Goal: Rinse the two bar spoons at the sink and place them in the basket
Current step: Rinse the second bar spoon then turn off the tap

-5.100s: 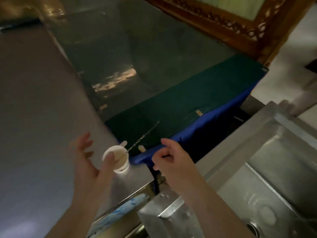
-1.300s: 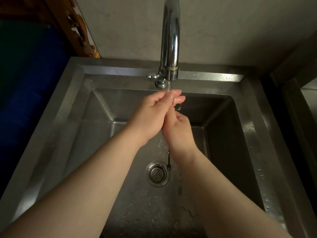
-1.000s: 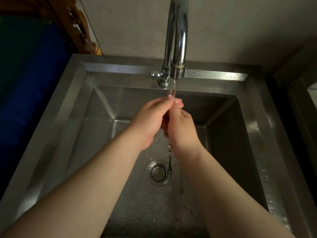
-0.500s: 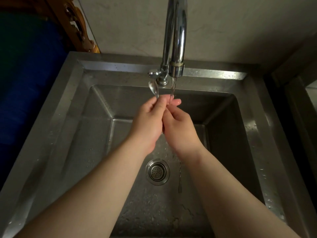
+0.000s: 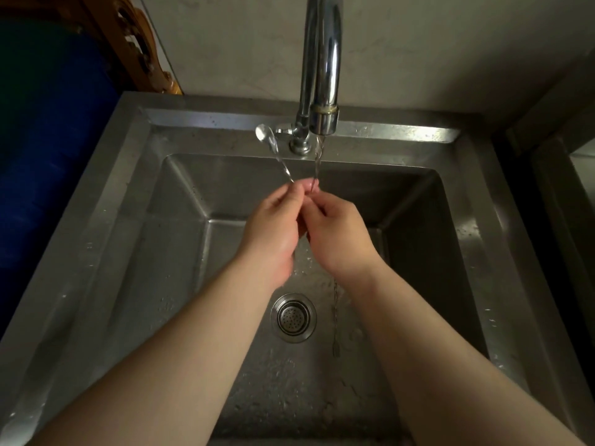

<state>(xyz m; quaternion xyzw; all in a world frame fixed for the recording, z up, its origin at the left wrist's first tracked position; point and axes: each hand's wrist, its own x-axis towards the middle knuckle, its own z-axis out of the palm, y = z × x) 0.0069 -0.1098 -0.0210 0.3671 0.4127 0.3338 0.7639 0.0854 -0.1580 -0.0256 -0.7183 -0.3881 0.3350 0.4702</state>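
Note:
Both hands meet under the running tap (image 5: 323, 119), above the steel sink (image 5: 199, 239). My left hand (image 5: 273, 226) pinches a bar spoon (image 5: 273, 148); its bowl points up and left, beside the thin water stream (image 5: 318, 156). My right hand (image 5: 338, 235) is closed on the second bar spoon (image 5: 335, 317), whose twisted stem hangs below the wrist toward the sink floor. The water falls onto the fingertips of both hands. Most of each stem is hidden inside the hands. No basket is in view.
The round drain strainer (image 5: 293, 318) lies in the sink floor below the hands. A blue cloth (image 5: 48, 156) hangs at the left, next to a carved wooden frame (image 5: 135, 49). The wall stands close behind the tap. Another steel edge (image 5: 566, 201) runs along the right.
Five seconds ago the hands were at a cup on the counter; now they hold the spoons under the tap. In the last second the left spoon's bowl rose out above the fingers.

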